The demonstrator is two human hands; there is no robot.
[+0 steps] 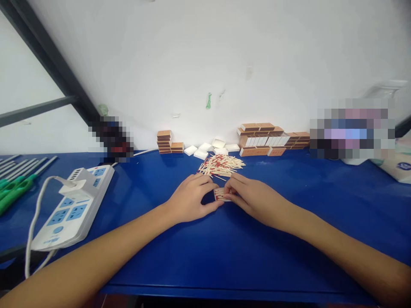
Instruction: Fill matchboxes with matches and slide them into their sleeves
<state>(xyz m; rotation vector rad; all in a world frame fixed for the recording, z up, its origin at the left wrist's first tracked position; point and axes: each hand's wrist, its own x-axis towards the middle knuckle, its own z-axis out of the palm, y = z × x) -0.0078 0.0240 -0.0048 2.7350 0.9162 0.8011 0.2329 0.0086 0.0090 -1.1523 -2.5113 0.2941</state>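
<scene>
Matchbox tray [215, 195], one, with matches [221, 196] inside: on tabletop [208, 256], between both hands, nearer than the loose match pile [222, 164]. Left hand [192, 199]: thumb and forefinger gripping tray's left end. Right hand [252, 194]: fingers bent over right end; whether pinching matches, cannot tell.

On the tabletop [192, 265], a tray [226, 200] of matches [219, 193] lies between the left hand [192, 197] and right hand [252, 194], before a match pile [224, 165], small boxes [201, 154] behind that, matchbox stacks [261, 140] flanking these along the back edge, a power strip [88, 209] farther left.
</scene>
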